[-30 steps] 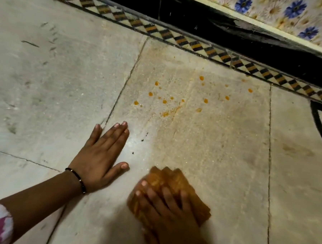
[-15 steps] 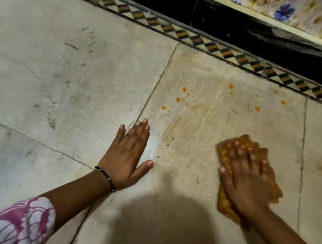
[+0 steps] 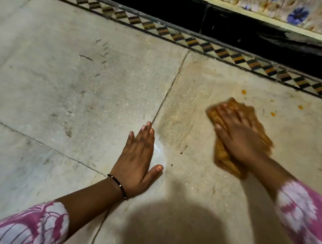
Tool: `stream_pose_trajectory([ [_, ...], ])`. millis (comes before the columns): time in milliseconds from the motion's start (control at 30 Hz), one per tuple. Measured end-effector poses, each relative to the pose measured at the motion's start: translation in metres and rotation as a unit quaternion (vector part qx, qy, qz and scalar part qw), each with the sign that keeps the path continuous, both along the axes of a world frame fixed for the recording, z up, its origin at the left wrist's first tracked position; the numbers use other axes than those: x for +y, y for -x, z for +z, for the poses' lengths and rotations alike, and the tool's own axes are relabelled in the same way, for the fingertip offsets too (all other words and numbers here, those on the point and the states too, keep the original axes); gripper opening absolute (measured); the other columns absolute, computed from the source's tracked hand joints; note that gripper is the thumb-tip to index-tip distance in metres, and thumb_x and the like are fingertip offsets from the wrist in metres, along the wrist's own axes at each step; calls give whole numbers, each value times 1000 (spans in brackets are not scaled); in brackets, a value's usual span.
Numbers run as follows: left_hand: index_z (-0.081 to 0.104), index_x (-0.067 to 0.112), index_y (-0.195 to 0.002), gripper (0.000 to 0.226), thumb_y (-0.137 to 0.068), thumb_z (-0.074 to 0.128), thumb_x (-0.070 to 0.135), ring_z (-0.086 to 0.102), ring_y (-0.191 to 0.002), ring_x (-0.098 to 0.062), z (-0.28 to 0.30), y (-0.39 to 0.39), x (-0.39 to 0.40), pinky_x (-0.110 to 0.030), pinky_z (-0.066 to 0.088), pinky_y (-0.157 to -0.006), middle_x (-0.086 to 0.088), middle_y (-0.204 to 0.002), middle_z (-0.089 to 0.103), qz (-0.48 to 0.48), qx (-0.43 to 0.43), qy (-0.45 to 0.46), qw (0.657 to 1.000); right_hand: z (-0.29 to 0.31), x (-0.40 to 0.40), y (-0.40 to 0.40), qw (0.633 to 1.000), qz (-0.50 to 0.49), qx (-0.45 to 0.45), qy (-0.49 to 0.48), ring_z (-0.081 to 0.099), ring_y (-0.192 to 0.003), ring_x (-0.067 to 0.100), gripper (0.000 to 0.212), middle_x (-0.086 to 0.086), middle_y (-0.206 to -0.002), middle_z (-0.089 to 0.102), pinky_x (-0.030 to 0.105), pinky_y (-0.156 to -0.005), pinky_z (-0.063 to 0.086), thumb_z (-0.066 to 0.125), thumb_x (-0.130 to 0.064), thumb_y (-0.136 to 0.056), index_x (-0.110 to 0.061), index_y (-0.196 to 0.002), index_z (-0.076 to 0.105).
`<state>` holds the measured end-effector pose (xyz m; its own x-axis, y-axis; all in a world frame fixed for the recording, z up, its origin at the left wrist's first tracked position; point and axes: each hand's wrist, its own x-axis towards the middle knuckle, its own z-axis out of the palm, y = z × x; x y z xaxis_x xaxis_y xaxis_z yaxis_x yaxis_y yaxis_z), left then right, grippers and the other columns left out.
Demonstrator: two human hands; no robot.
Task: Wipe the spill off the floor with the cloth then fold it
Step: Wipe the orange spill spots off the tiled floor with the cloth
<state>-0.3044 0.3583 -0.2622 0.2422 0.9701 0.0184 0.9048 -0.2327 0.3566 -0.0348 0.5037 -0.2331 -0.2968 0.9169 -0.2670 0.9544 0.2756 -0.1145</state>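
From the head view we see our right hand (image 3: 241,137) laid flat on the orange cloth (image 3: 227,159), fingers stretched out and pressing it to the stone floor (image 3: 84,80); nothing is curled round the cloth, and the hand is blurred. The cloth sits on the right tile, bunched into a rough pad, with its far edge near the patterned border strip (image 3: 179,37). Our left hand (image 3: 137,161) rests palm down on the floor to the left, fingers straight and relaxed, holding nothing, just beside the joint between tiles.

A few orange drops of the spill (image 3: 243,92) lie just beyond and to the right of the cloth, near the border. A faint yellowish smear shows on the tile between the hands, and some dark specks (image 3: 182,152) lie near the left thumb.

To wipe well, we judge the pad should sweep far and right over those drops with even pressure, then pull back toward us across the smear. Turning a cleaner face down would likely avoid spreading stain. Folding waits until the tile looks clean.
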Motion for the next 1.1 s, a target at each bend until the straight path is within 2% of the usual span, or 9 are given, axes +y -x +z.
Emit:
stream_pose_trajectory([
  [100,10,-6,-148,83,-95,12,59,0,-147,-30,-1,0,1,-52,7,-115,-21,-157,0,-2,10,9,1000,1,-75,-24,999,-22,-40,3,12,-144,26,64,-9,-158,6,44,-115,6,4,-60,-91,-36,-150,4],
  [233,7,-2,-149,85,-94,11,62,-2,-147,-30,0,-4,1,-52,5,-115,-20,-158,-2,-7,22,17,1000,-3,-122,27,996,85,-32,3,26,-138,26,57,-2,-151,37,50,-107,16,15,-52,-97,-29,-146,30],
  [333,4,3,-151,84,-93,8,64,-2,-147,-27,-3,-2,2,-50,3,-116,-15,-159,-3,4,36,26,999,-7,-77,70,976,218,-23,-5,17,-144,22,58,-6,-157,23,48,-113,7,18,-53,-95,-33,-150,18],
  [500,11,5,-151,84,-93,11,65,0,-147,-21,-5,-2,3,-50,6,-115,-11,-159,4,-6,76,36,996,-3,13,34,999,49,-5,-3,2,-146,21,63,-9,-160,3,45,-116,-1,9,-60,-92,-36,-151,2],
  [667,11,6,-151,87,-91,15,69,0,-147,-22,-4,-7,3,-48,6,-116,-10,-160,2,5,91,47,995,3,-59,-38,996,-81,-27,-24,7,-146,23,70,-1,-160,11,51,-117,6,5,-59,-90,-29,-152,10],
  [833,15,5,-151,90,-90,18,71,4,-147,-23,-4,-8,3,-46,6,-116,-11,-159,7,4,97,47,994,-11,-150,43,999,-16,4,-38,33,-137,30,58,4,-147,43,53,-110,15,30,-47,-92,-21,-143,38],
  [933,17,5,-150,91,-89,18,73,6,-147,-23,-4,-6,4,-44,5,-116,-12,-158,10,-3,103,40,994,-12,-110,71,996,69,5,-49,25,-142,26,61,-2,-153,31,54,-113,13,23,-49,-91,-26,-148,28],
  [1000,16,5,-150,94,-88,17,75,7,-146,-23,-3,-5,3,-43,3,-116,-11,-158,9,-8,104,38,994,-9,-68,57,994,98,-3,-39,11,-146,22,63,-7,-159,15,50,-114,2,13,-53,-91,-32,-151,12],
  [1100,14,5,-150,98,-85,18,79,5,-146,-22,-3,-4,3,-42,1,-116,-11,-158,8,-10,104,44,994,-7,-34,8,999,12,-15,-29,3,-147,18,68,-7,-160,8,44,-116,-4,4,-60,-88,-34,-151,4],
])
